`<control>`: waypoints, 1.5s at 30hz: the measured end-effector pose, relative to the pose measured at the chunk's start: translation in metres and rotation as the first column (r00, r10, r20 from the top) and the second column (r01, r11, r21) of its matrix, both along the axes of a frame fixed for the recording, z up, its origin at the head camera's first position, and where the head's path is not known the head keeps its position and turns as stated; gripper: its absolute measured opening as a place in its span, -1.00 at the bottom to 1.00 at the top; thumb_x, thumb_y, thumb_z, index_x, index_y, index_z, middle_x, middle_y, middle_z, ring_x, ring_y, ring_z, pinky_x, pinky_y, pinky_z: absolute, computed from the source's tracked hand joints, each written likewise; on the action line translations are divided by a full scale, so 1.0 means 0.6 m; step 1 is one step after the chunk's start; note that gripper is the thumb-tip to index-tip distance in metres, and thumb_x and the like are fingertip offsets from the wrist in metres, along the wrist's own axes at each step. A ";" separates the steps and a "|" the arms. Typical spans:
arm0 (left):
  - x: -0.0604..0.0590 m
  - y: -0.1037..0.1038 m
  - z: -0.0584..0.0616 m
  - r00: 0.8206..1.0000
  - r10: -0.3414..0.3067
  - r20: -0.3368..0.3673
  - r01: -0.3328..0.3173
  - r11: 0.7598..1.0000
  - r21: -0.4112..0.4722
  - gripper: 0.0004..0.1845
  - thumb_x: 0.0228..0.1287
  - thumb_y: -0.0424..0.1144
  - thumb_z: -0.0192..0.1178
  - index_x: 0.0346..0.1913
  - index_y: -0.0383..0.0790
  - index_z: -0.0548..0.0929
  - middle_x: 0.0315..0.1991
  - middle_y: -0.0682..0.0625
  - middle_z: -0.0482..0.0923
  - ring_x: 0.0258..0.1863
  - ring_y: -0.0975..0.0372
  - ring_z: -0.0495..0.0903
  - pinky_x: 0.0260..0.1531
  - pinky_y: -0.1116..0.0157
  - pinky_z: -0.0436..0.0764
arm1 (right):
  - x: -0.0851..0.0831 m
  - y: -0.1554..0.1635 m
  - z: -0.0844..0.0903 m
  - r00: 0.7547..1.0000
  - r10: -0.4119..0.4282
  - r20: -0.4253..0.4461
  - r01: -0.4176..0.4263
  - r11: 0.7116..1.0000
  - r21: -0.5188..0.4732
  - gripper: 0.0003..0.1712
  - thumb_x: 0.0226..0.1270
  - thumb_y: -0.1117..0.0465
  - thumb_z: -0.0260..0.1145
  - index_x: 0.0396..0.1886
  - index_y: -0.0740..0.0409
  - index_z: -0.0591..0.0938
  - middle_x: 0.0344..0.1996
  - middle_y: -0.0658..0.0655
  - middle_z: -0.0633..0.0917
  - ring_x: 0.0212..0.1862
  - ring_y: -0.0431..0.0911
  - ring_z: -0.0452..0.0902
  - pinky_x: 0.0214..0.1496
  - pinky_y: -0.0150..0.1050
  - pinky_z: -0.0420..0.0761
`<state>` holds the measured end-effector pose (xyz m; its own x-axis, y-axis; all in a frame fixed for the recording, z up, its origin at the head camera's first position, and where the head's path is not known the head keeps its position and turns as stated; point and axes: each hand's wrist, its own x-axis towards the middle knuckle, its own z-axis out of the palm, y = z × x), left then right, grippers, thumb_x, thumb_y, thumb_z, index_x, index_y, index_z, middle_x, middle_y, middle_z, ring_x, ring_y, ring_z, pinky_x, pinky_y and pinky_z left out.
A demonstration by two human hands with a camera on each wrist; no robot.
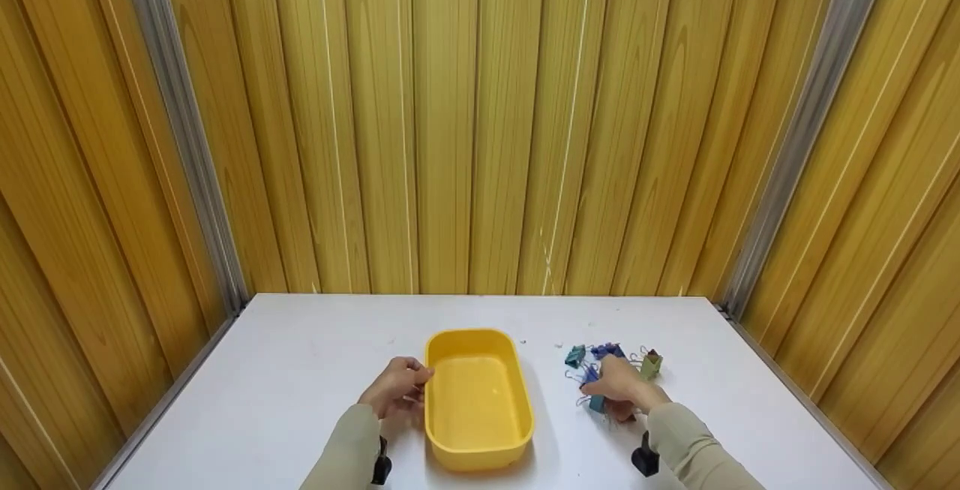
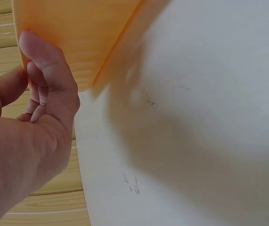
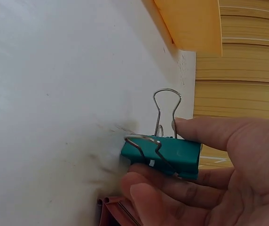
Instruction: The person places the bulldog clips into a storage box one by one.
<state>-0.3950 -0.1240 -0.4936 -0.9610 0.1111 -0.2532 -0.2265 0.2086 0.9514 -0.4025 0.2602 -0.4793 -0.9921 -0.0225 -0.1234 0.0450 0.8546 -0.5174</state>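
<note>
A yellow plastic tub [image 1: 480, 461] stands on the white table, and nothing lies inside it. At its left wall, my left hand [image 1: 396, 386] pinches the rim between thumb and fingers, as the left wrist view also shows. My right hand [image 1: 624, 383] is low over a cluster of binder clips to the right of the tub. Between its thumb and fingers it holds a teal binder clip [image 3: 174, 156] with wire handles spread apart. Just below those fingers in the right wrist view sits a dark red clip [image 3: 119, 214], partly out of frame.
Around my right hand lie a second teal clip [image 1: 575, 356], a dark blue clip [image 1: 607, 350], a blue clip [image 1: 591, 374] and an olive clip [image 1: 651, 365]. The white table [image 1: 315, 370] meets wood-patterned walls [image 1: 502, 137] at the back and sides.
</note>
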 end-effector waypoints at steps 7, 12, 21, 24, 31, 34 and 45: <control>-0.001 0.000 0.003 1.000 0.010 0.021 -0.010 1.000 -0.018 -0.83 0.36 -0.23 0.15 -0.24 -0.28 0.45 -0.40 -0.11 0.56 -0.53 0.21 0.52 -0.52 0.37 0.60 | 0.003 0.005 0.001 1.000 0.015 -0.012 -0.014 1.000 0.008 -0.66 0.09 0.10 0.48 -0.49 0.22 0.53 -0.65 0.08 0.51 -0.72 -0.15 0.42 -0.75 -0.39 0.41; -0.001 0.002 0.004 1.000 0.010 0.021 -0.010 1.000 -0.016 -0.84 0.36 -0.24 0.14 -0.23 -0.29 0.45 -0.39 -0.11 0.56 -0.52 0.21 0.52 -0.52 0.36 0.60 | 0.006 0.006 0.004 0.999 0.022 0.048 -0.022 1.000 0.010 -0.64 0.09 0.11 0.48 -0.35 0.25 0.53 -0.56 0.13 0.56 -0.71 -0.15 0.45 -0.74 -0.38 0.43; 0.000 0.004 0.004 0.999 0.018 0.028 -0.018 1.000 -0.018 -0.85 0.37 -0.24 0.13 -0.25 -0.28 0.45 -0.39 -0.11 0.57 -0.52 0.21 0.53 -0.52 0.36 0.60 | 0.011 0.004 0.003 0.998 0.070 -0.002 -0.069 0.992 0.106 -0.68 0.02 0.24 0.47 -0.35 0.28 0.50 -0.50 0.14 0.53 -0.61 -0.10 0.44 -0.68 -0.35 0.38; -0.001 0.004 0.004 0.999 0.022 0.029 -0.021 1.000 -0.021 -0.84 0.37 -0.23 0.13 -0.25 -0.28 0.45 -0.37 -0.12 0.57 -0.50 0.20 0.53 -0.51 0.35 0.60 | 0.012 0.002 0.004 0.996 0.087 -0.030 -0.081 0.985 0.153 -0.61 0.03 0.24 0.48 -0.24 0.32 0.50 -0.40 0.18 0.52 -0.47 -0.04 0.46 -0.54 -0.26 0.42; 0.000 0.002 -0.001 1.000 -0.001 -0.010 0.001 1.000 -0.010 -0.86 0.35 -0.26 0.13 -0.30 -0.27 0.45 -0.45 -0.07 0.54 -0.54 0.22 0.52 -0.53 0.37 0.59 | 0.008 -0.007 0.003 0.991 0.112 -0.076 -0.102 0.987 0.123 -0.63 0.01 0.13 0.53 -0.47 0.23 0.50 -0.57 0.06 0.44 -0.53 -0.10 0.32 -0.53 -0.29 0.31; 0.000 0.002 -0.002 1.000 0.001 -0.015 -0.001 1.000 -0.020 -0.86 0.35 -0.26 0.13 -0.30 -0.27 0.46 -0.44 -0.07 0.55 -0.54 0.22 0.52 -0.53 0.36 0.59 | 0.005 -0.010 0.002 0.988 0.114 -0.099 -0.108 0.992 0.063 -0.61 0.09 0.12 0.47 -0.68 0.13 0.45 -0.75 -0.04 0.34 -0.68 -0.19 0.21 -0.64 -0.37 0.18; 0.004 0.003 0.006 1.000 0.016 0.001 -0.016 0.998 -0.061 -0.85 0.35 -0.24 0.14 -0.28 -0.27 0.47 -0.40 -0.09 0.58 -0.52 0.22 0.53 -0.51 0.36 0.58 | 0.015 -0.013 -0.005 0.998 0.037 -0.042 -0.031 0.991 0.129 -0.60 0.11 -0.07 0.45 -0.43 0.17 0.58 -0.59 0.04 0.51 -0.61 -0.16 0.38 -0.65 -0.34 0.31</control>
